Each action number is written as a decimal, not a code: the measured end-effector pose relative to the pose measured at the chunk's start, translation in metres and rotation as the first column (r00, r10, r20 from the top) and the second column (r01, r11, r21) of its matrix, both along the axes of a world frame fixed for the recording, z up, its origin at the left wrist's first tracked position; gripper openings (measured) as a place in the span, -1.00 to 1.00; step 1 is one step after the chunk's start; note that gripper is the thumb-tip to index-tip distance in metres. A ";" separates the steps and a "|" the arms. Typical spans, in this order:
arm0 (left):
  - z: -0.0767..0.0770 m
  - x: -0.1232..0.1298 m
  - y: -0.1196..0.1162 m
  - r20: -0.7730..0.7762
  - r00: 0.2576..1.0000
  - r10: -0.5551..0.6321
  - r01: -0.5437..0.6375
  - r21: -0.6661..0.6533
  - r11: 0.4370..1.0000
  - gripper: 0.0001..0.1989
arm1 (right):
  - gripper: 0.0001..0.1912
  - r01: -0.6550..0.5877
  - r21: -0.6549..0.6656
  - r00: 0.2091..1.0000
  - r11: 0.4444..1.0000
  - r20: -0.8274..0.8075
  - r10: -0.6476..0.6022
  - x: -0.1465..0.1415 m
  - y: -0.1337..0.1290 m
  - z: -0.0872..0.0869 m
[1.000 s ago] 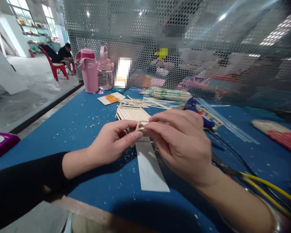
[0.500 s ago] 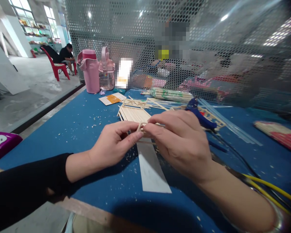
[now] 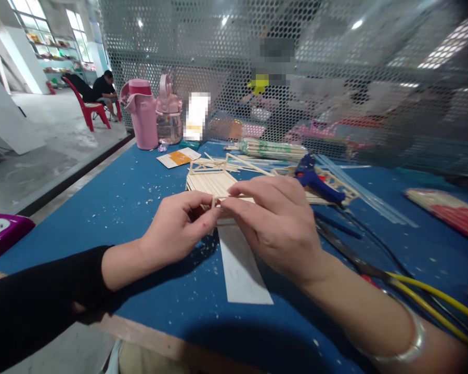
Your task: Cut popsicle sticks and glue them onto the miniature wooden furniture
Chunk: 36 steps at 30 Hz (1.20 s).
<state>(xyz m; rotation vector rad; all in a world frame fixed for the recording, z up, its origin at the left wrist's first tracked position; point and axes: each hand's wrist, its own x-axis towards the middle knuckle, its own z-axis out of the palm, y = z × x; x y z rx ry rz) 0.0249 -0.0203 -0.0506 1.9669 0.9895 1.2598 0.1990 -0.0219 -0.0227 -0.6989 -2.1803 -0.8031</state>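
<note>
Over the blue table, my left hand (image 3: 179, 223) pinches the near left corner of a model built of thin wooden sticks (image 3: 210, 182). My right hand (image 3: 275, 223) has its thumb and fingertips closed on a thin stick at the same corner, and the two hands' fingertips almost touch. The model has a flat slatted deck and a low railing frame at its back. My fingers cover the joint where the sticks meet. Under my hands a white paper strip (image 3: 244, 270) lies on the table.
Right of the model lie a blue glue gun (image 3: 317, 182), clear glue sticks (image 3: 370, 192) and yellow-handled pliers (image 3: 425, 296). Behind stand a pink flask (image 3: 145, 117), a pink bottle (image 3: 169, 119) and a phone (image 3: 197, 115), before a perforated metal screen (image 3: 203, 47). A person sits far left.
Both hands have shifted slightly left with the model's near corner, and the model has turned a little. More of the pliers and the bracelet on my right wrist shows.
</note>
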 end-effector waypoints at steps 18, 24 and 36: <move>0.025 0.005 0.041 0.057 0.981 -0.185 0.193 -0.193 0.962 -0.79 | -0.89 0.257 -0.065 0.966 0.964 0.024 -0.256 0.027 0.003 0.026; 0.018 0.006 0.036 0.159 0.969 -0.189 0.225 -0.250 0.942 -0.80 | -0.87 0.131 -0.145 0.980 0.981 0.171 -0.106 0.013 0.009 0.043; 0.013 0.009 0.018 0.058 0.977 -0.204 0.211 -0.162 0.964 -0.77 | -0.82 0.018 -0.713 0.996 0.701 -0.045 -0.071 0.004 0.016 0.052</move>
